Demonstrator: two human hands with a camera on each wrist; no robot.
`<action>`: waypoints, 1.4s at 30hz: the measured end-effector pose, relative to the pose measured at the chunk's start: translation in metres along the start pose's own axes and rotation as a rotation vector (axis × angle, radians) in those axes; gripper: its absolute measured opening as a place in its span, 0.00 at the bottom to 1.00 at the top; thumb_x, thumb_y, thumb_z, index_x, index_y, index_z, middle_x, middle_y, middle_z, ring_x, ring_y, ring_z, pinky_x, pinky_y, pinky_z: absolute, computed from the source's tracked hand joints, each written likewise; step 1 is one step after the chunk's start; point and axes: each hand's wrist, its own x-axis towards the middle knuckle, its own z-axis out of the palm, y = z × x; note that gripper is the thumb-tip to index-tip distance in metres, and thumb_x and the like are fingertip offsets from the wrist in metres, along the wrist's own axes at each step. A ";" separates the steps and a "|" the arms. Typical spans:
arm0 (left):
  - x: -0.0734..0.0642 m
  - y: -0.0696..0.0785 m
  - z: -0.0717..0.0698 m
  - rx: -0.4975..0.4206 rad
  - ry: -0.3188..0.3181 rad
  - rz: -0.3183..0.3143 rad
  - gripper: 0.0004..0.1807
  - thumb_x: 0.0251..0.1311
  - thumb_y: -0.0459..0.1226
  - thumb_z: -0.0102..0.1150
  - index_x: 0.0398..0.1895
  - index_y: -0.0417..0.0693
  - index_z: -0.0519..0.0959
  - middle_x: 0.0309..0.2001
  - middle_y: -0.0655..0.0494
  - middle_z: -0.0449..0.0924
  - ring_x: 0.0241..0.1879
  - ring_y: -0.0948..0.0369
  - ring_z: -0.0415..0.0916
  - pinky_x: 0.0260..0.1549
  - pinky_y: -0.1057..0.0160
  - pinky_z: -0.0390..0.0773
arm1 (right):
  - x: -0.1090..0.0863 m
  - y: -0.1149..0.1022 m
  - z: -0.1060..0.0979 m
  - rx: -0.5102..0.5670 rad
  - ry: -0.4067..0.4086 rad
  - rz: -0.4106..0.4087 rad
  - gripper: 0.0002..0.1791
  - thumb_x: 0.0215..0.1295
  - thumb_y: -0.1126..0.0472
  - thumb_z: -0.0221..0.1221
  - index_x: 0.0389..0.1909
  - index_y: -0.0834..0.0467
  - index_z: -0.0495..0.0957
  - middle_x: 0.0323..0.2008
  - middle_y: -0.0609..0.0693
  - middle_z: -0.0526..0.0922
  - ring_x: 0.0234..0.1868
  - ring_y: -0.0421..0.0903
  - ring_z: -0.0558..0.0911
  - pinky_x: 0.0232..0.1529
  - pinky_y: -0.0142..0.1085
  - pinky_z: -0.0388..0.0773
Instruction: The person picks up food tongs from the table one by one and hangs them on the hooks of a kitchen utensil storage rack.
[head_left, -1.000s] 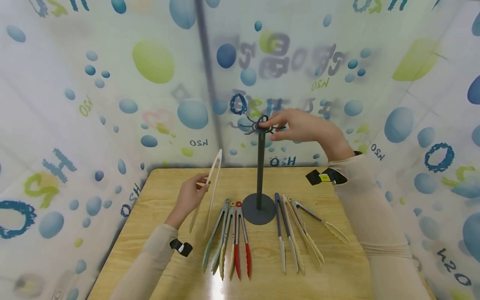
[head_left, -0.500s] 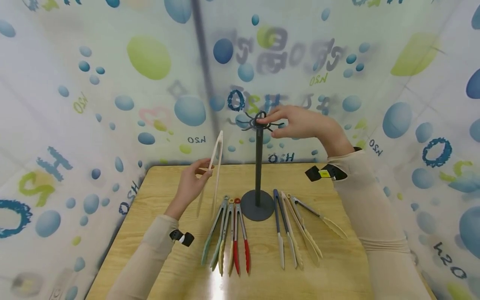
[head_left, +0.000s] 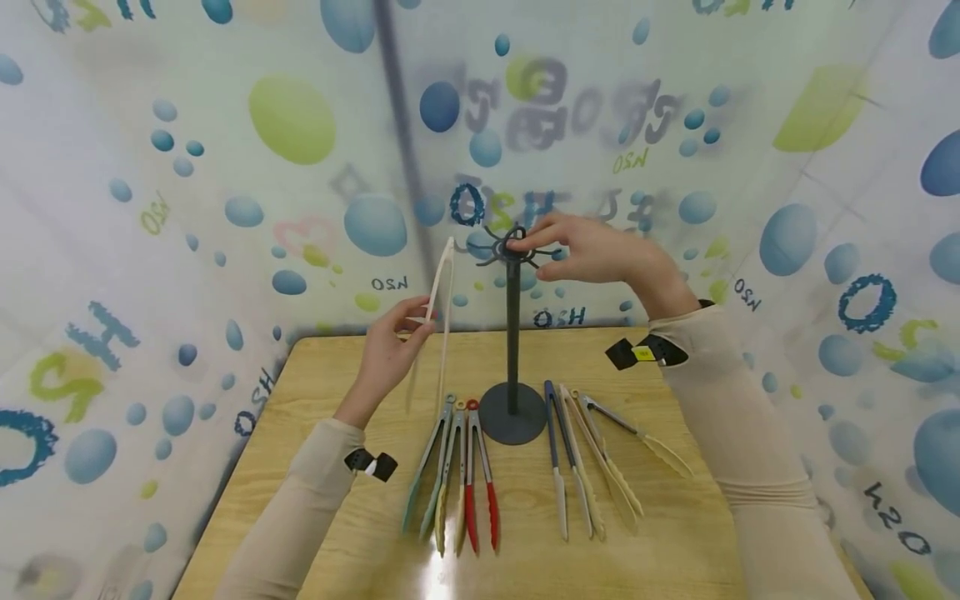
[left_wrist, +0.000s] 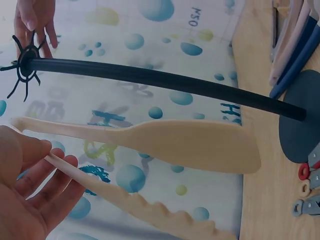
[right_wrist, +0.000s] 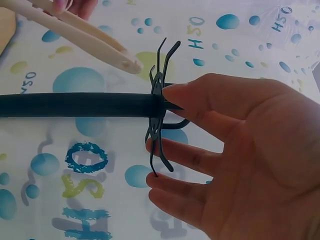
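Observation:
My left hand (head_left: 386, 354) pinches one arm of a pair of cream tongs (left_wrist: 195, 142) between thumb and fingers. The tongs hang spread, hinge end up, to the left of a black stand (head_left: 513, 333). One arm has a flat, spatula-like head and the other a scalloped edge, as the left wrist view shows. My right hand (head_left: 596, 250) holds the stand's top, thumb at the hub and fingers among the curved hooks (right_wrist: 159, 110). In the right wrist view the hinge end (right_wrist: 131, 65) of the tongs is near the hooks but apart from them.
On the wooden table (head_left: 322, 517), tongs with green (head_left: 416, 492), yellow and red tips (head_left: 492, 517) lie left of the round base (head_left: 512, 425). Right of it lie blue-handled tongs (head_left: 553, 433) and several cream or yellow-tipped ones (head_left: 660, 450). A patterned curtain surrounds the table.
My left hand has lifted the cream tongs and brought them rightward, closer to the top of the stand. My right hand has stayed at the hooks.

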 end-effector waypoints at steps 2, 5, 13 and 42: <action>0.002 0.004 0.001 -0.008 -0.003 -0.011 0.22 0.65 0.35 0.61 0.63 0.46 0.76 0.50 0.42 0.84 0.41 0.47 0.84 0.32 0.73 0.80 | 0.000 0.001 0.001 0.007 0.005 0.006 0.29 0.70 0.56 0.58 0.72 0.43 0.67 0.71 0.55 0.63 0.67 0.56 0.70 0.57 0.53 0.72; 0.006 0.010 0.002 -0.024 -0.004 -0.022 0.22 0.66 0.35 0.61 0.63 0.47 0.76 0.50 0.42 0.83 0.41 0.49 0.84 0.31 0.74 0.80 | -0.002 0.000 0.002 0.027 0.012 -0.005 0.28 0.71 0.57 0.57 0.71 0.44 0.68 0.70 0.55 0.64 0.66 0.56 0.70 0.57 0.53 0.72; 0.012 0.018 0.003 -0.065 -0.002 0.025 0.22 0.66 0.32 0.60 0.63 0.43 0.76 0.50 0.40 0.84 0.40 0.52 0.84 0.29 0.75 0.80 | -0.003 0.000 0.002 0.056 0.021 -0.007 0.28 0.71 0.57 0.55 0.71 0.45 0.68 0.69 0.55 0.64 0.66 0.55 0.70 0.55 0.51 0.71; 0.013 0.027 0.006 -0.052 -0.042 0.020 0.23 0.67 0.36 0.59 0.65 0.50 0.75 0.52 0.43 0.84 0.44 0.48 0.83 0.31 0.74 0.80 | -0.004 -0.001 0.006 0.053 0.039 0.024 0.28 0.71 0.55 0.55 0.71 0.42 0.67 0.70 0.53 0.64 0.65 0.54 0.71 0.55 0.50 0.73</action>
